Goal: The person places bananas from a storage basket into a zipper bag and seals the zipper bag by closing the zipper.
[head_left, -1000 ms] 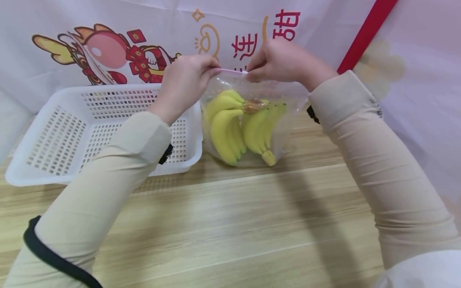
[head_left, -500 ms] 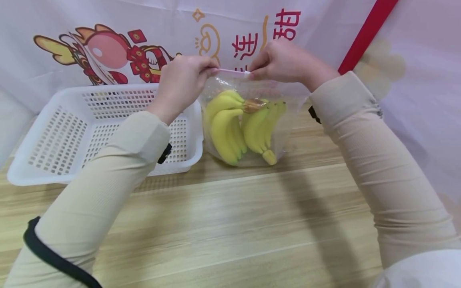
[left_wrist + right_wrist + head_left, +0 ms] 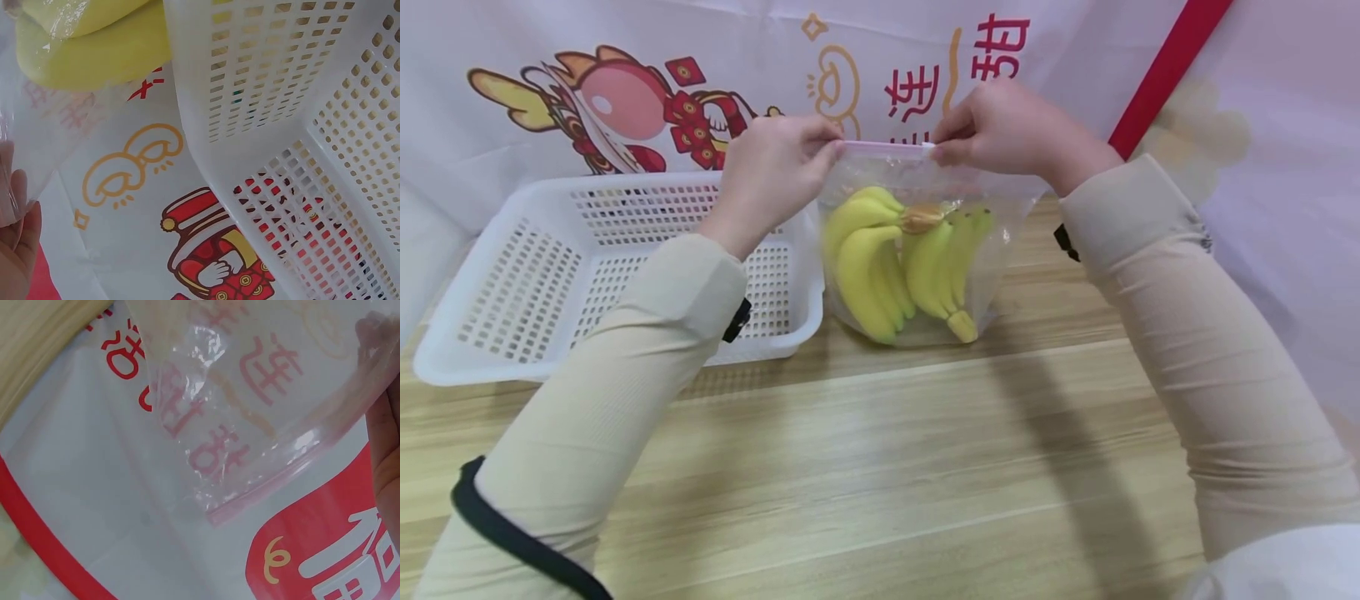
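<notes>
A clear zip bag [image 3: 992, 258] with a pink seal strip stands upright on the table in the head view. Two bunches of bananas [image 3: 868, 275] show through its film. My left hand [image 3: 778, 171] pinches the strip's left end between thumb and fingers. On the white slider of the strip, my right hand [image 3: 1007, 129] has thumb and forefinger closed. In the left wrist view only a little of the left hand [image 3: 22, 237] shows, at the edge. The right wrist view has the bag's pink corner [image 3: 231, 509] and part of the right hand [image 3: 384, 437].
A white perforated basket [image 3: 617, 187] stands on the wooden table [image 3: 865, 467], left of the bag and beneath my left forearm. Behind hangs a white cloth [image 3: 865, 50] printed with cartoon figures and red characters. A red stripe [image 3: 1165, 79] runs down at the right.
My right hand has slid rightward along the pink strip with the white slider. My left hand has shifted slightly left, and more of the strip shows between the hands.
</notes>
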`<state>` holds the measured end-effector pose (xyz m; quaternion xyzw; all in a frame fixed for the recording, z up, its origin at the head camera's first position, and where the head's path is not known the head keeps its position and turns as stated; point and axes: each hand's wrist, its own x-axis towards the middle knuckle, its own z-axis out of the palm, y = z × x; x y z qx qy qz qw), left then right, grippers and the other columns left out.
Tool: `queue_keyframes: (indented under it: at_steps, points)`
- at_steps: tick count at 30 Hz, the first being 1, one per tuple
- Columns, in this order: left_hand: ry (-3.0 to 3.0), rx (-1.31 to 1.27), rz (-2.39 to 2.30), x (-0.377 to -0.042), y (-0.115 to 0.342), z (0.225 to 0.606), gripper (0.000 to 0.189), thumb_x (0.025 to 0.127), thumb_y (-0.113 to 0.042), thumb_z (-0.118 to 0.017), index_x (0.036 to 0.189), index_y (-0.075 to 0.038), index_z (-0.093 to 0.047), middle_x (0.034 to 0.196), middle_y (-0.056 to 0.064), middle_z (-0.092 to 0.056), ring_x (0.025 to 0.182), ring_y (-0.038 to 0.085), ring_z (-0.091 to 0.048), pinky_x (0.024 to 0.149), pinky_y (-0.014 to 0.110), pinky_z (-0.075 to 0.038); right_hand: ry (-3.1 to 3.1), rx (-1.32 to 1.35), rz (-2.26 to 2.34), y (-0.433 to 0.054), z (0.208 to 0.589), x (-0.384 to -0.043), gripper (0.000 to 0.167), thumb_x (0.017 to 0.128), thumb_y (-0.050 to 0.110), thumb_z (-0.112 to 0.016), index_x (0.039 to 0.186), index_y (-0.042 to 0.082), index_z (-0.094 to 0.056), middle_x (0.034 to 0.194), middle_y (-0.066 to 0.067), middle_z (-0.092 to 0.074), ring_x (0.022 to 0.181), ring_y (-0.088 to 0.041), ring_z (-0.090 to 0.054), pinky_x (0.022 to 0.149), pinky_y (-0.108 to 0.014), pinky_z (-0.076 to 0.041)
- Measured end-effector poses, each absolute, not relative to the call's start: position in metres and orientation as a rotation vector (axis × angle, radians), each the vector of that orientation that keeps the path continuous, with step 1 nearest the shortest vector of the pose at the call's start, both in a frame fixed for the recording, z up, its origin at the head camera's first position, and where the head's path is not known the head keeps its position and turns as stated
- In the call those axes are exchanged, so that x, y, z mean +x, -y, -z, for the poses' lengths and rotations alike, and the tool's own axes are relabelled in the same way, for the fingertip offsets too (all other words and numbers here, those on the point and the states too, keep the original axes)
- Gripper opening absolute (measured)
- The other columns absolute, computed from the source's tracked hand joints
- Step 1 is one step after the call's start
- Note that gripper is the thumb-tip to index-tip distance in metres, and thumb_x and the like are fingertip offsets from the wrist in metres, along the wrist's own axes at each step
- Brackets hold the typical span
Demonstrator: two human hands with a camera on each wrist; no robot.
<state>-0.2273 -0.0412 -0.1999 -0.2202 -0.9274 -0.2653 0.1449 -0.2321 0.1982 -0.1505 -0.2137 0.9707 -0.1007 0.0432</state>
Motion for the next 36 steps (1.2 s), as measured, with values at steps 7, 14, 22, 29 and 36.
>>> queue_keyframes:
  at_steps: [7, 14, 22, 29, 36]
  points:
    - [2.696, -0.624, 0.864, -0.2289, 0.0392, 0.2005, 0.035, 0.094, -0.04, -0.057, 0.11, -0.012, -0.07, 0.114, 0.006, -0.071, 0.108, 0.023, -0.064, 0.095, 0.039, -0.048, -2.966, -0.695, 0.293, -0.1959, 0.1504, -0.2339, 0.032, 0.094, 0.026, -0.059, 0.116, 0.005, -0.069, 0.104, -0.015, -0.072, 0.088, -0.022, -0.062, 0.087, -0.038, -0.053]
    - [2.766, -0.53, 0.98, -0.2288, 0.0379, 0.1977, 0.038, 0.094, -0.043, -0.056, 0.113, -0.013, -0.067, 0.122, 0.005, -0.067, 0.117, 0.019, -0.061, 0.105, 0.034, -0.043, -2.935, -0.672, 0.282, -0.1933, 0.1483, -0.233, 0.035, 0.094, 0.03, -0.058, 0.119, 0.008, -0.067, 0.103, -0.013, -0.071, 0.088, -0.02, -0.061, 0.085, -0.034, -0.052]
    - [2.829, -0.497, 0.989, -0.2284, 0.0364, 0.1956, 0.039, 0.094, -0.045, -0.055, 0.115, -0.015, -0.066, 0.125, 0.003, -0.066, 0.117, 0.018, -0.062, 0.106, 0.034, -0.042, -2.919, -0.691, 0.283, -0.1932, 0.1486, -0.2349, 0.031, 0.094, 0.027, -0.06, 0.114, 0.006, -0.07, 0.108, -0.015, -0.072, 0.091, -0.022, -0.064, 0.089, -0.039, -0.053]
    - [2.842, -0.48, 0.958, -0.2288, 0.0346, 0.1937, 0.039, 0.094, -0.045, -0.055, 0.115, -0.014, -0.067, 0.124, 0.004, -0.066, 0.117, 0.02, -0.061, 0.105, 0.037, -0.042, -2.896, -0.633, 0.282, -0.1949, 0.1477, -0.2358, 0.032, 0.096, 0.024, -0.056, 0.12, 0.006, -0.067, 0.115, -0.017, -0.069, 0.101, -0.027, -0.064, 0.094, -0.043, -0.051]
    - [2.842, -0.493, 0.932, -0.2293, 0.0335, 0.1925, 0.037, 0.095, -0.042, -0.055, 0.115, -0.014, -0.068, 0.123, 0.005, -0.067, 0.116, 0.021, -0.061, 0.104, 0.038, -0.043, -2.908, -0.601, 0.288, -0.2008, 0.1477, -0.2357, 0.032, 0.095, 0.024, -0.057, 0.119, 0.005, -0.067, 0.114, -0.017, -0.069, 0.098, -0.026, -0.062, 0.092, -0.041, -0.051]
